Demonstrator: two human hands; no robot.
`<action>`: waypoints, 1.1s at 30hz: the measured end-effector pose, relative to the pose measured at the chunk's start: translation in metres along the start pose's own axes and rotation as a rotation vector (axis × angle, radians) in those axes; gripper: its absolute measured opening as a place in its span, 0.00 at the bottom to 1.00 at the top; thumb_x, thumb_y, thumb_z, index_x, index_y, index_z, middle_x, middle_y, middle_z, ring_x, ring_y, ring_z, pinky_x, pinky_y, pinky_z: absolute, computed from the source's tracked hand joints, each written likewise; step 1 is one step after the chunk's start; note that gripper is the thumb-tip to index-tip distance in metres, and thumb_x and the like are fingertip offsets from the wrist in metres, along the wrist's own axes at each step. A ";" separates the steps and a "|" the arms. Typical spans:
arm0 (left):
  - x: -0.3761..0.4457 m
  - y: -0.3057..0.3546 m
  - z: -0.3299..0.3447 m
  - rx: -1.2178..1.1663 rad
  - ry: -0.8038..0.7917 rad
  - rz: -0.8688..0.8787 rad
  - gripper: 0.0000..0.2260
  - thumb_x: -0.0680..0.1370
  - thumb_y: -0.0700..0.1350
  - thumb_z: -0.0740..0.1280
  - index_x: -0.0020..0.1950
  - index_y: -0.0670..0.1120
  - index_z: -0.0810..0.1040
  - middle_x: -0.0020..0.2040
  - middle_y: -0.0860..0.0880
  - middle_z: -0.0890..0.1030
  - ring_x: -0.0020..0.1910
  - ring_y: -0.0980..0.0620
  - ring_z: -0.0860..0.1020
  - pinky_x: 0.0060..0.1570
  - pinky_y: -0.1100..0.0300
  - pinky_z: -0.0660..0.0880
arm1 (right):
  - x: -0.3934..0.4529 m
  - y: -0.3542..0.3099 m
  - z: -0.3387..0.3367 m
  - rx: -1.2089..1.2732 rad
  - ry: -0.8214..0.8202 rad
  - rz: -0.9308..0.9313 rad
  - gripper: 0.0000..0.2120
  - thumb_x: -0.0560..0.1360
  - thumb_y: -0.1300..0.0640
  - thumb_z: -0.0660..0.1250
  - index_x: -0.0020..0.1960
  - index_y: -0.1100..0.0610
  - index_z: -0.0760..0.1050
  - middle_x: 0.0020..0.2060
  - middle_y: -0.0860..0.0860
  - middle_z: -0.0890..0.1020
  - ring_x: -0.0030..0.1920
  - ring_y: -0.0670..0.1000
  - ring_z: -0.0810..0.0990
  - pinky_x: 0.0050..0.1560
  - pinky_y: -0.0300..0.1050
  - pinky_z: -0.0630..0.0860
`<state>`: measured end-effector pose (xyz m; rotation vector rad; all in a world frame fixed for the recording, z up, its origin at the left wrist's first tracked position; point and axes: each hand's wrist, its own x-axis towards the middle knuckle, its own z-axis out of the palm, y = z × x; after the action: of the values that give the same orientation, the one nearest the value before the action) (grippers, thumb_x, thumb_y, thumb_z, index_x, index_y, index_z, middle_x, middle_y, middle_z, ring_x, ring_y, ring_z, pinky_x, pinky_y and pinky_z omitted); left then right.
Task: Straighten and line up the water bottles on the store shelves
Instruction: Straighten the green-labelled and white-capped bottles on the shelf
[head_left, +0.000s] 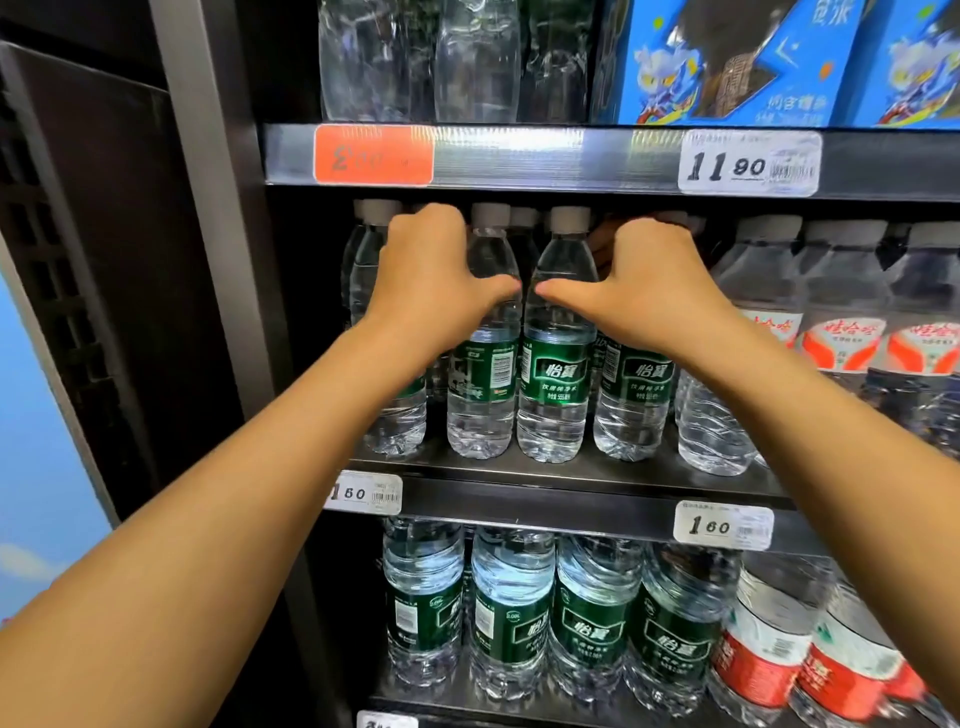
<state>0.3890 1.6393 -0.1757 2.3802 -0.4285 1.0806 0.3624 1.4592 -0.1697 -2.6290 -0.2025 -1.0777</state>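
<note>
Both arms out at the middle shelf. My left hand is curled over the neck of a green-label bottle, fingers hidden behind it, thumb stretched right across the next green-label bottle. My right hand wraps the shoulder of another green-label bottle; fingertips out of sight, thumb reaching left onto the bottle between my hands. Thumb tips nearly meet. Red-label bottles stand right of my right fingers.
</note>
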 end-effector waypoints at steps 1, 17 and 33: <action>0.003 -0.001 -0.003 -0.060 -0.064 -0.028 0.22 0.68 0.58 0.77 0.39 0.41 0.76 0.34 0.46 0.77 0.38 0.46 0.76 0.28 0.52 0.70 | 0.000 0.001 0.000 -0.003 -0.005 0.002 0.32 0.68 0.36 0.74 0.26 0.54 0.59 0.21 0.48 0.64 0.23 0.46 0.63 0.24 0.42 0.56; 0.008 -0.003 -0.006 -0.167 -0.112 -0.092 0.25 0.66 0.58 0.79 0.46 0.38 0.79 0.42 0.42 0.82 0.41 0.45 0.80 0.36 0.48 0.78 | 0.001 0.005 -0.001 0.010 -0.043 0.001 0.33 0.68 0.35 0.73 0.28 0.56 0.57 0.23 0.51 0.63 0.25 0.49 0.63 0.25 0.45 0.56; 0.007 -0.010 -0.002 -0.209 -0.164 -0.105 0.31 0.64 0.60 0.79 0.50 0.35 0.80 0.50 0.41 0.84 0.49 0.46 0.81 0.47 0.42 0.79 | 0.007 0.009 -0.003 0.022 -0.132 0.016 0.28 0.68 0.37 0.75 0.35 0.61 0.71 0.29 0.54 0.73 0.31 0.53 0.70 0.28 0.46 0.63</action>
<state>0.3964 1.6482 -0.1722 2.2847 -0.4447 0.7584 0.3673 1.4497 -0.1648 -2.6794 -0.2191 -0.8922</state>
